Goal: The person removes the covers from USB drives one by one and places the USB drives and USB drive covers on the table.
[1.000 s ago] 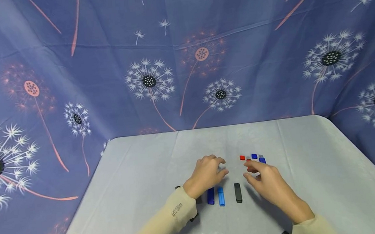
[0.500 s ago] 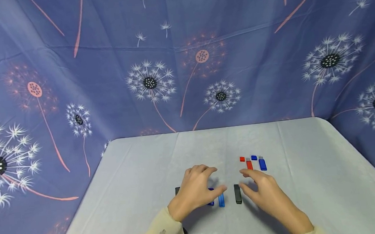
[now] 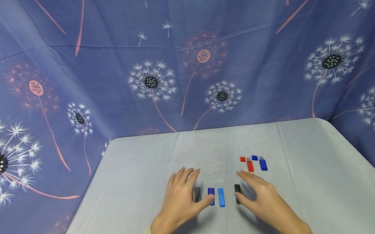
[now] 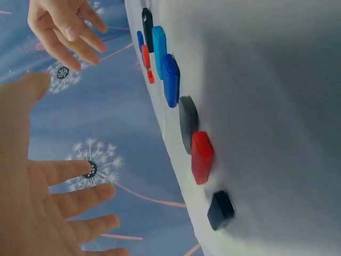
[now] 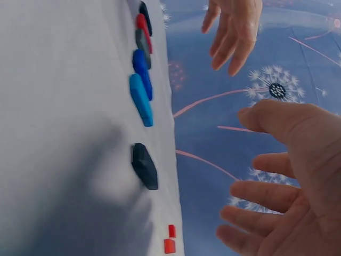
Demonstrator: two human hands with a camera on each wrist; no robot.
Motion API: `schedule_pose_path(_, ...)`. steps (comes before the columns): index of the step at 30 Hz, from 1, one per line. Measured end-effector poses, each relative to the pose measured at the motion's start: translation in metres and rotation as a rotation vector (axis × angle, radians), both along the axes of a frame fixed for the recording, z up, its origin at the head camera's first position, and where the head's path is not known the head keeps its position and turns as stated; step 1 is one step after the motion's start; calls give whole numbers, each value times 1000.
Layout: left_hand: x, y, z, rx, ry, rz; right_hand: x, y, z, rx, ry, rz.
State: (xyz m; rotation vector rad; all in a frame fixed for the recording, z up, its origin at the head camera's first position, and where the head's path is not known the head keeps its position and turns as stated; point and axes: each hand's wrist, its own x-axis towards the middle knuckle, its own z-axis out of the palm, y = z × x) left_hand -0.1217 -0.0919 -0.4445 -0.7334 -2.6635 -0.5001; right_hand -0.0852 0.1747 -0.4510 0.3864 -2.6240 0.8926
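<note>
My left hand (image 3: 181, 199) hovers over the left part of a row of USB sticks, its fingers spread and holding nothing. Beneath or beside it lie a grey USB stick (image 3: 198, 194), a dark blue USB stick (image 3: 211, 191) and a light blue USB stick (image 3: 221, 197). The left wrist view also shows a red stick (image 4: 202, 158) and a black stick (image 4: 220, 210), largely hidden by the hand in the head view. My right hand (image 3: 265, 197), empty with fingers extended, hovers just right of another black USB stick (image 3: 237, 189), its thumb partly covering it.
Farther back on the right lie an uncapped red USB stick (image 3: 250, 165) and an uncapped blue USB stick (image 3: 263, 164), metal plugs showing. A red cap (image 3: 243, 159) and a blue cap (image 3: 254, 158) lie beside them. A patterned cloth (image 3: 182, 58) hangs behind the white table (image 3: 144, 158).
My left hand has moved left and closer to me, uncovering the dark blue and light blue sticks. My right hand has shifted slightly nearer, away from the red and blue sticks.
</note>
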Motion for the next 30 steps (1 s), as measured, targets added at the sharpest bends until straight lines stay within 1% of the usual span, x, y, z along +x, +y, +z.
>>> schedule_pose_path(5,11,-9,0,-63,-3,33,10,-3,-4,27,-16,-4)
schedule_pose_path(9,16,-16,-1,-86,-7,58,15,-5,-4,46,-32,-7)
schedule_pose_path(12,19,-21,-1,-84,-15,63,17,-5,-4,56,-41,-18)
schedule_pose_path(17,23,-30,-1,-80,-26,66,17,-4,-5,49,-62,-23)
schedule_pose_path(26,29,-49,-3,-82,-24,81,11,-5,-10,16,-125,-38)
schedule_pose_path(30,32,-55,-3,-84,-25,80,10,-7,-13,1,-189,-59)
